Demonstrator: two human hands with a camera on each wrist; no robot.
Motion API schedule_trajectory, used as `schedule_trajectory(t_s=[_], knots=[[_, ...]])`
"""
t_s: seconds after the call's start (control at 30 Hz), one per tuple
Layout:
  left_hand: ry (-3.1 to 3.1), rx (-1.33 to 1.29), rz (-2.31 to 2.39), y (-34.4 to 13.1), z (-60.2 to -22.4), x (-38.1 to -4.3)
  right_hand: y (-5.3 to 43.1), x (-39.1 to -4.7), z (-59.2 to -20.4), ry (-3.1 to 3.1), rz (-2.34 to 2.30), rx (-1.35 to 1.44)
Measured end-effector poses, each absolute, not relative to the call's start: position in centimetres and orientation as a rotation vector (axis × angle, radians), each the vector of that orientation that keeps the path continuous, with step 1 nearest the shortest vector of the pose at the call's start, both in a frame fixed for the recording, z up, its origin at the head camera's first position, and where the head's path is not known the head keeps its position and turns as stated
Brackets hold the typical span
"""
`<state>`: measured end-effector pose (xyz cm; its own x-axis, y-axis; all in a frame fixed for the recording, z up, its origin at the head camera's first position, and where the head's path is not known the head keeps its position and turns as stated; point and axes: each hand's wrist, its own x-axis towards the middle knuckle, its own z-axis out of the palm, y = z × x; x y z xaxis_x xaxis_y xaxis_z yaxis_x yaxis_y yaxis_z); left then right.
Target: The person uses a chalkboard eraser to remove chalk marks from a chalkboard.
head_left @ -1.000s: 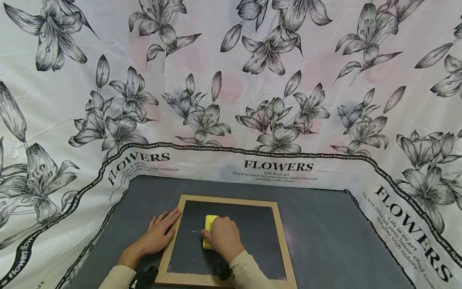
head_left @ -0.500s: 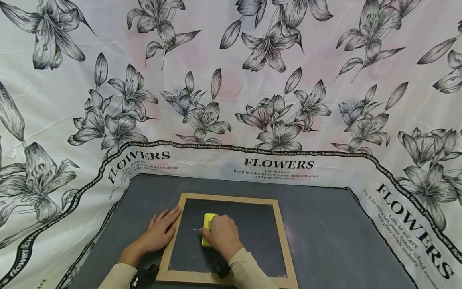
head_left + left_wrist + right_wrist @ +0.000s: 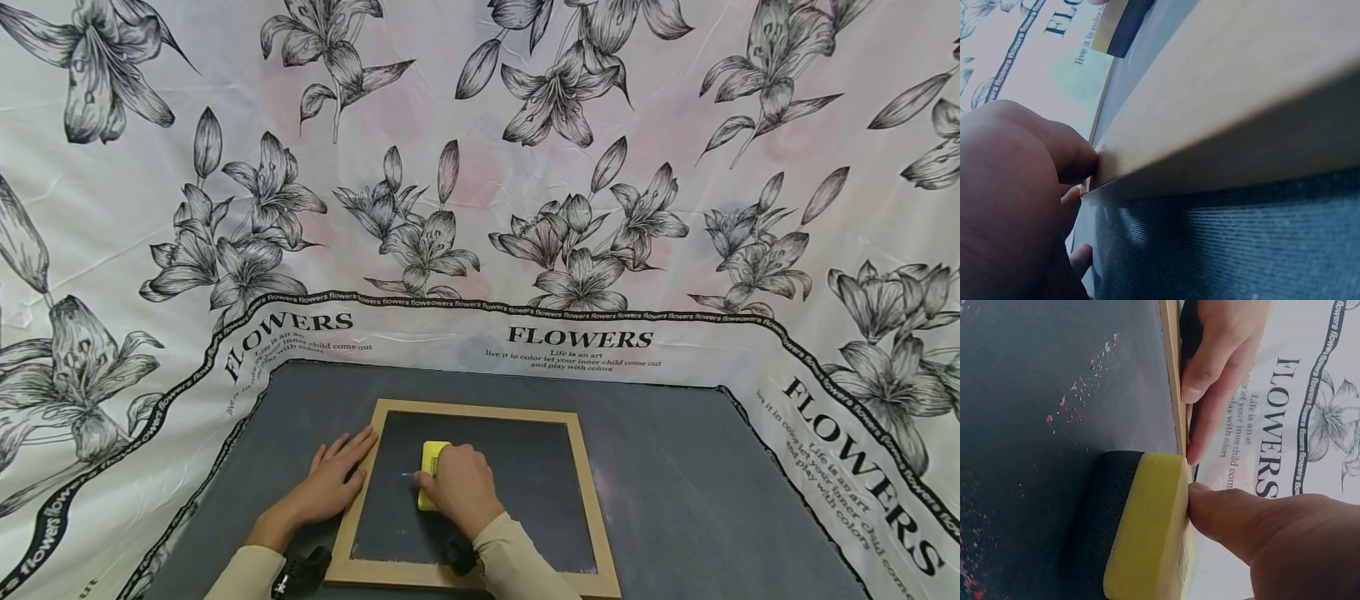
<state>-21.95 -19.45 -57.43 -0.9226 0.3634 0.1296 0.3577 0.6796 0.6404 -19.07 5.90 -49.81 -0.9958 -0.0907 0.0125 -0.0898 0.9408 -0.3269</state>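
My right hand [image 3: 467,490] grips a yellow board eraser [image 3: 432,456] over the left half of a small chalkboard with a light wooden frame [image 3: 588,508]. In the right wrist view the eraser [image 3: 1147,519] has its black felt side toward the dark board, and the thumb presses on the yellow body. My left hand [image 3: 330,483] rests along the left side of the frame, its fingers extended and fingertips at the wooden edge. A faint chalk streak [image 3: 407,474] shows just left of the eraser. Pinkish chalk crumbs [image 3: 1063,400] lie on the board in the right wrist view.
The chalkboard lies on a dark grey tabletop [image 3: 675,483]. Behind and around it hangs a white cloth [image 3: 480,233] printed with lilies and the word FLOWERS. Black wrist devices sit by the left sleeve [image 3: 247,573] and right sleeve [image 3: 517,558].
The right hand has shifted the eraser slightly left across the board. The left hand stays at the frame, and the head view has tilted down a little.
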Motion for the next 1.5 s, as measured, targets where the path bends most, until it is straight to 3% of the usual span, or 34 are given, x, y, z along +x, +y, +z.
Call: schedule_trajectory(t_s=[1.5], knots=[[2.874, 0.656, 1.136, -19.7, -57.4, -21.8, 4.0, -19.1, -49.8, 3.098, -0.589, -0.202]])
